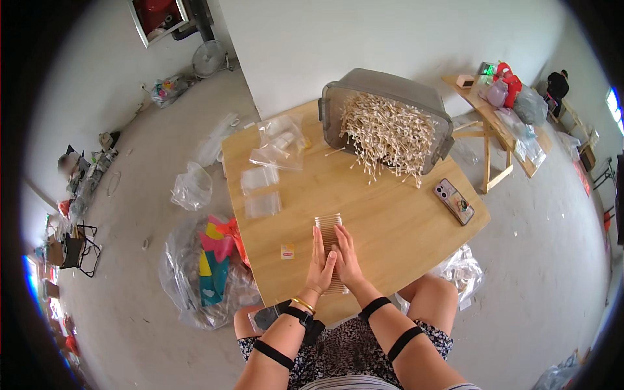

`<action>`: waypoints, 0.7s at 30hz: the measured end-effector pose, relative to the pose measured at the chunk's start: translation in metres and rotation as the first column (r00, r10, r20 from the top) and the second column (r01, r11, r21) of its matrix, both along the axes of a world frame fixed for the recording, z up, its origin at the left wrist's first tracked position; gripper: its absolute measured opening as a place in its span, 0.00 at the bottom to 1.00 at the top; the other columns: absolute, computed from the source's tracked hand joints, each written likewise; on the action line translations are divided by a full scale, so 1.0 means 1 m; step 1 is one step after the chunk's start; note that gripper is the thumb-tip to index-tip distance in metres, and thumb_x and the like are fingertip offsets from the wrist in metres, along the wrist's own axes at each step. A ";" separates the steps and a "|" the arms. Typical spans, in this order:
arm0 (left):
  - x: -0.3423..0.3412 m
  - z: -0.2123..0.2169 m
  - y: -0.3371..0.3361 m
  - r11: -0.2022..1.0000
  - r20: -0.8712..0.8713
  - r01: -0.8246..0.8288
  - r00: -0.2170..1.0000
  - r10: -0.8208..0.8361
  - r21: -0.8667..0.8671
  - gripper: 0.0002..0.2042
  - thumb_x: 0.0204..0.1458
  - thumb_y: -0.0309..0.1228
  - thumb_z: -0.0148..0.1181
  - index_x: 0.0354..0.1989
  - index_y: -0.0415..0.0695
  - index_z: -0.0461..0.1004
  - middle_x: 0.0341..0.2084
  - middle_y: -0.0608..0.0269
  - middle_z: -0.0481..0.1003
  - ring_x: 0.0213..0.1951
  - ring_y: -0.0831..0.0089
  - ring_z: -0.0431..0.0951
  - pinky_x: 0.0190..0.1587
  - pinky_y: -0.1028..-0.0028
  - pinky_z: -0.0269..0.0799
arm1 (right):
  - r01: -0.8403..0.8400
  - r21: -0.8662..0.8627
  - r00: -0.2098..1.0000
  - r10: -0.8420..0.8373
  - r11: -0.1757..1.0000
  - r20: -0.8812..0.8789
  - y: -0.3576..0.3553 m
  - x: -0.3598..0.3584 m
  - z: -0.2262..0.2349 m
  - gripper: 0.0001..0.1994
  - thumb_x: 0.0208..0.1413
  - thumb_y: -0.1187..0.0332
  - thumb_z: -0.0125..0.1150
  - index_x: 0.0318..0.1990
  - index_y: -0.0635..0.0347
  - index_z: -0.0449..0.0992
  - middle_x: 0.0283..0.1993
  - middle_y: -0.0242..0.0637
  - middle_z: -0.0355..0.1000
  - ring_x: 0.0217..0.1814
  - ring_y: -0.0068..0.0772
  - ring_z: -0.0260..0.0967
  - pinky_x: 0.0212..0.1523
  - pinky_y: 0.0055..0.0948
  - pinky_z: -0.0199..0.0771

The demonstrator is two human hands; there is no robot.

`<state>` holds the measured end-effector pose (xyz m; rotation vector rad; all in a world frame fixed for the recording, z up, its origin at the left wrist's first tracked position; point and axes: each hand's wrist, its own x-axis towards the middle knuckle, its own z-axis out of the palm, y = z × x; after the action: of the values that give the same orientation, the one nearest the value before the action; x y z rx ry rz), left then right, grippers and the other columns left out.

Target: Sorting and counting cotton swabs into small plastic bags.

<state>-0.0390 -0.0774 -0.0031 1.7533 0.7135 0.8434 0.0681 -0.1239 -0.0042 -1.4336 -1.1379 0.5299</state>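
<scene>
- Left hand (320, 263) and right hand (346, 259) flat, fingers straight, pressed from both sides against a small clear bag of swabs (329, 231) on the wooden table (390, 227), near its front edge.
- One bag filled so far, by the look of it; seal impossible to tell.
- Much left: tipped grey bin (383, 97) full of cotton swabs (387, 133) (some spilling out), empty clear bags (261, 188) waiting at left.
- Nearby: phone (454, 201) at right, small cube (287, 251) just left of the hands.
- Nothing between hands and bin.
</scene>
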 end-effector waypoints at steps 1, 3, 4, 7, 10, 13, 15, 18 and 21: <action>-0.003 -0.001 0.003 1.000 0.006 -0.018 1.000 0.018 0.025 0.41 0.67 0.54 0.41 0.76 0.38 0.34 0.76 0.43 0.33 0.77 0.51 0.33 0.75 0.60 0.34 | 0.019 -0.028 1.000 -0.019 0.999 0.003 0.002 0.004 -0.002 0.26 0.64 0.72 0.47 0.70 0.63 0.58 0.74 0.53 0.49 0.77 0.57 0.47 0.74 0.43 0.51; -0.023 0.005 0.002 0.996 -0.014 -0.092 0.996 0.092 -0.009 0.40 0.67 0.53 0.40 0.76 0.38 0.33 0.76 0.43 0.33 0.77 0.52 0.33 0.75 0.60 0.33 | 0.042 -0.085 0.998 -0.038 0.996 0.048 -0.011 0.010 0.011 0.26 0.63 0.73 0.47 0.70 0.62 0.58 0.74 0.53 0.49 0.77 0.57 0.46 0.74 0.43 0.51; -0.029 0.011 0.001 0.989 -0.022 -0.142 0.990 0.141 -0.043 0.40 0.68 0.52 0.40 0.76 0.38 0.33 0.76 0.43 0.33 0.77 0.52 0.32 0.75 0.60 0.32 | 0.092 -0.137 0.991 -0.077 0.986 0.108 -0.019 0.019 0.020 0.27 0.62 0.73 0.48 0.70 0.62 0.58 0.74 0.54 0.50 0.77 0.57 0.46 0.74 0.44 0.51; -0.059 0.021 0.010 0.954 -0.119 -0.282 0.949 0.293 0.101 0.31 0.67 0.43 0.46 0.74 0.40 0.48 0.74 0.43 0.44 0.74 0.47 0.47 0.74 0.57 0.42 | 0.226 -0.244 0.917 -0.121 0.943 0.381 -0.050 0.045 0.017 0.27 0.62 0.71 0.48 0.69 0.64 0.59 0.74 0.53 0.50 0.78 0.55 0.44 0.76 0.46 0.46; -0.077 0.029 0.027 0.823 -0.188 -0.397 0.845 0.501 0.407 0.20 0.62 0.35 0.55 0.61 0.44 0.68 0.63 0.48 0.65 0.62 0.48 0.66 0.66 0.55 0.57 | 0.421 -0.305 0.689 -0.082 0.854 0.720 -0.067 0.046 0.007 0.28 0.62 0.66 0.49 0.69 0.66 0.60 0.74 0.51 0.52 0.79 0.52 0.42 0.78 0.49 0.40; -0.099 0.034 0.043 0.800 -0.459 -0.316 0.686 0.564 0.510 0.15 0.56 0.32 0.59 0.51 0.47 0.74 0.51 0.56 0.72 0.55 0.53 0.70 0.58 0.57 0.62 | 0.468 -0.281 0.608 -0.075 0.838 0.790 -0.068 0.042 0.004 0.28 0.65 0.62 0.47 0.69 0.66 0.59 0.75 0.51 0.51 0.80 0.48 0.42 0.78 0.50 0.37; -0.105 0.031 0.058 0.698 -0.393 -0.369 0.625 0.675 0.614 0.09 0.51 0.31 0.63 0.41 0.50 0.77 0.40 0.63 0.73 0.49 0.58 0.71 0.53 0.58 0.62 | 0.457 -0.286 0.606 -0.060 0.842 0.793 -0.066 0.038 0.003 0.29 0.65 0.61 0.47 0.70 0.66 0.58 0.75 0.50 0.51 0.80 0.47 0.41 0.78 0.50 0.36; -0.101 0.036 0.073 0.710 -0.454 -0.357 0.578 0.678 0.607 0.08 0.49 0.32 0.65 0.38 0.51 0.77 0.40 0.61 0.73 0.51 0.57 0.71 0.53 0.56 0.62 | 0.468 -0.306 0.596 -0.041 0.829 0.802 -0.066 0.041 0.002 0.29 0.65 0.61 0.46 0.70 0.66 0.57 0.76 0.50 0.50 0.80 0.47 0.41 0.79 0.49 0.36; -0.095 0.041 0.095 0.632 -0.427 -0.176 0.600 0.677 0.755 0.09 0.48 0.33 0.68 0.37 0.53 0.77 0.37 0.62 0.71 0.48 0.58 0.71 0.52 0.57 0.62 | 0.468 -0.325 0.596 -0.023 0.822 0.802 -0.067 0.039 0.007 0.29 0.65 0.61 0.45 0.70 0.66 0.56 0.76 0.50 0.50 0.80 0.47 0.41 0.79 0.48 0.37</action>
<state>-0.1341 0.0172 0.0381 2.6451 1.5952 0.8193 0.1069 -0.1910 0.0032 -2.4051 -1.4714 -0.0666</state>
